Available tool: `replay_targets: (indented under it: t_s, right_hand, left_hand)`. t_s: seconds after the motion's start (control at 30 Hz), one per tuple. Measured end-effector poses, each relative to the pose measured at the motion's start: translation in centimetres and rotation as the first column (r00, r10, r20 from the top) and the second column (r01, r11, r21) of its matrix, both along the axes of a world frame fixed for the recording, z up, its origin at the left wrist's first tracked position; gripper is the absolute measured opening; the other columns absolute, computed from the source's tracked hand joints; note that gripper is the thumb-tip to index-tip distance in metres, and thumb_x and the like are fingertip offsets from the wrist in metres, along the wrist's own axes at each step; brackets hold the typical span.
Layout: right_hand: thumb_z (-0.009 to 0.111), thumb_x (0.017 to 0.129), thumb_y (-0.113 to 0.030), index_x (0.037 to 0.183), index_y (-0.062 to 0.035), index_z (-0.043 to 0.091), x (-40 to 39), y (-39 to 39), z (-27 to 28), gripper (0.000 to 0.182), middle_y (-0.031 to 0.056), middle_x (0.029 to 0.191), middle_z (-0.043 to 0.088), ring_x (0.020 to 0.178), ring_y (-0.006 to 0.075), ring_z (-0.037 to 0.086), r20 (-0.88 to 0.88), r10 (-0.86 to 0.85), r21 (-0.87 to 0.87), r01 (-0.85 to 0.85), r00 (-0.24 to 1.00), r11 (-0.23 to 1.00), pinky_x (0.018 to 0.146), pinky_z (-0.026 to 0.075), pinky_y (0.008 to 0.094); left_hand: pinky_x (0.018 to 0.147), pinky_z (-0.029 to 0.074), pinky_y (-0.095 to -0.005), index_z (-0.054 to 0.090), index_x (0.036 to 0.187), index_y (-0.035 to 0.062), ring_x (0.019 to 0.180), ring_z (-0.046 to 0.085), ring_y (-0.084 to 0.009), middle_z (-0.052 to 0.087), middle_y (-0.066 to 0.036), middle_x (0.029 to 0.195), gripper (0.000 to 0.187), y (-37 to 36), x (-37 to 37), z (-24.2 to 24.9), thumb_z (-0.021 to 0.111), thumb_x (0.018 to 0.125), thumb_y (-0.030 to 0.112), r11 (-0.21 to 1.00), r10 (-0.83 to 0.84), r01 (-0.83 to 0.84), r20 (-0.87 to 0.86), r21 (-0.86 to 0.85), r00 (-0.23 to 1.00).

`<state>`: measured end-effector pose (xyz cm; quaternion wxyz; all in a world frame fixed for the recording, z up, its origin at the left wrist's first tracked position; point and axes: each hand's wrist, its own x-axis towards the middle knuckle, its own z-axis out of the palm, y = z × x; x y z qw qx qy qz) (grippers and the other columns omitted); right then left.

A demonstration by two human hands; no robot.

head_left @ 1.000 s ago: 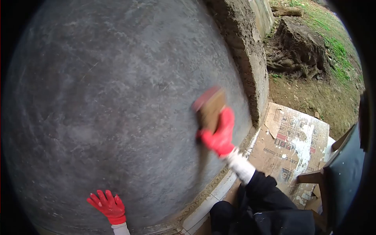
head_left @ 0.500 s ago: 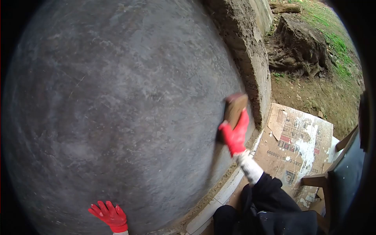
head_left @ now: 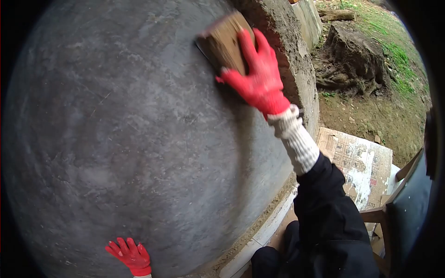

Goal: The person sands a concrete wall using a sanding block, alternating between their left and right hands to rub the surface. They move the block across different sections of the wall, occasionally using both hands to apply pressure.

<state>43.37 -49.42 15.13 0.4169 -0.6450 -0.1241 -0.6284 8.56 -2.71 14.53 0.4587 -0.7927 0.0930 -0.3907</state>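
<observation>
A brown wooden block [head_left: 224, 42], slightly blurred, lies against the upper right of the grey cement surface [head_left: 153, 139]. My right hand [head_left: 260, 76], in a red glove, is closed around the block, the thumb on its near side and the fingers over its far side. A thin dark edge shows under the block; what that is I cannot make out. At the lower left, my left hand [head_left: 130, 255], also red-gloved, rests on the same surface with its fingers spread and nothing in them.
A rough raised edge [head_left: 301, 69] borders the surface on the right. Beyond it are a tree stump [head_left: 354, 60] and soil with grass. Flattened, paint-stained cardboard [head_left: 359, 162] covers the ground, beside a dark-seated wooden chair [head_left: 408, 208]. White tiles [head_left: 250, 252] run along the bottom.
My right hand has swept the wooden block up and to the left across the surface, with the arm stretched further out. The left hand has stayed in nearly the same place.
</observation>
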Motion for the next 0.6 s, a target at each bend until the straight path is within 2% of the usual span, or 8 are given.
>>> replay_targets:
  t_s: [0.1,0.2,0.23,0.33,0.37,0.47,0.53,0.6]
  right_hand:
    - [0.078,0.067,-0.039,0.139,0.0021,0.04,-1.7,0.2,-10.9,0.091,0.0323,0.14,0.036,0.123,0.0475,0.044,-0.202,0.037,-0.011,-0.04,0.979,0.999,0.102,0.04,0.0498]
    - [0.081,0.064,-0.028,0.144,0.0056,0.023,-4.3,2.2,-26.9,0.105,0.0362,0.14,0.032,0.126,0.0521,0.039,-0.444,0.074,0.078,-0.043,0.893,0.996,0.106,0.036,0.0535]
    - [0.083,0.062,-0.027,0.143,0.0063,0.028,-4.8,2.2,-28.9,0.103,0.0359,0.139,0.033,0.125,0.0521,0.04,-0.486,0.04,0.04,-0.024,0.873,0.999,0.105,0.037,0.0533]
    - [0.083,0.063,-0.029,0.141,0.0063,0.033,-3.2,1.2,-21.2,0.099,0.036,0.138,0.035,0.123,0.0519,0.043,-0.263,0.035,-0.024,-0.043,0.964,0.999,0.104,0.038,0.0526]
    - [0.081,0.066,-0.035,0.138,0.007,0.038,-2.4,0.4,-15.7,0.094,0.0361,0.136,0.037,0.121,0.0514,0.045,-0.149,0.122,-0.03,-0.128,0.981,0.991,0.103,0.039,0.0514]
    - [0.078,0.066,-0.042,0.136,-0.002,0.046,0.0,-0.9,-3.1,0.087,0.0328,0.136,0.04,0.113,0.0498,0.049,-0.014,0.026,-0.122,-0.027,1.0,0.992,0.097,0.042,0.0514]
    - [0.079,0.066,-0.041,0.135,-0.0059,0.047,1.0,-1.2,0.7,0.084,0.0308,0.136,0.041,0.111,0.0489,0.049,0.009,-0.014,-0.038,0.014,1.0,0.999,0.096,0.043,0.0512]
    - [0.078,0.067,-0.038,0.135,-0.0039,0.046,0.7,-1.1,-1.0,0.083,0.0302,0.138,0.039,0.114,0.0483,0.048,-0.032,0.0,-0.039,-0.001,0.999,0.999,0.096,0.042,0.0502]
  left_hand:
    - [0.113,0.015,-0.0652,0.024,0.152,0.0133,0.142,0.017,-0.0477,0.021,-0.012,0.158,0.055,0.1,0.2,-0.1,0.038,0.1,0.026,1.0,-0.011,0.011,0.007,0.004,1.0]
    - [0.113,0.015,-0.0655,0.027,0.15,0.0117,0.142,0.018,-0.0479,0.023,-0.013,0.157,0.054,0.0,0.2,-0.2,0.039,0.1,0.026,1.0,-0.017,0.017,0.011,0.0,1.0]
    - [0.113,0.015,-0.0657,0.029,0.15,0.0108,0.142,0.018,-0.0481,0.024,-0.014,0.157,0.053,0.1,0.1,-0.2,0.039,0.1,0.025,1.0,-0.02,0.02,0.008,0.003,1.0]
    - [0.113,0.016,-0.0656,0.031,0.148,0.0099,0.142,0.019,-0.0481,0.025,-0.014,0.156,0.052,0.3,-0.1,-0.3,0.041,0.099,0.024,1.0,0.004,-0.004,0.004,-0.004,1.0]
    - [0.113,0.016,-0.0656,0.031,0.148,0.0099,0.142,0.019,-0.0481,0.025,-0.014,0.156,0.052,0.3,-0.1,-0.2,0.041,0.099,0.024,1.0,0.005,-0.006,-0.004,-0.008,1.0]
    - [0.113,0.016,-0.0654,0.031,0.148,0.0097,0.141,0.02,-0.048,0.025,-0.014,0.156,0.052,0.2,-0.1,-0.3,0.042,0.099,0.024,1.0,-0.003,0.003,-0.01,-0.015,1.0]
    - [0.113,0.016,-0.0653,0.031,0.148,0.0104,0.142,0.02,-0.0476,0.025,-0.014,0.156,0.053,0.4,0.0,-0.3,0.042,0.099,0.024,1.0,-0.007,0.007,0.0,-0.023,1.0]
    - [0.113,0.016,-0.0653,0.032,0.148,0.0104,0.142,0.02,-0.0474,0.025,-0.014,0.156,0.052,0.1,0.1,-0.1,0.042,0.099,0.024,1.0,-0.024,0.024,-0.002,-0.014,1.0]
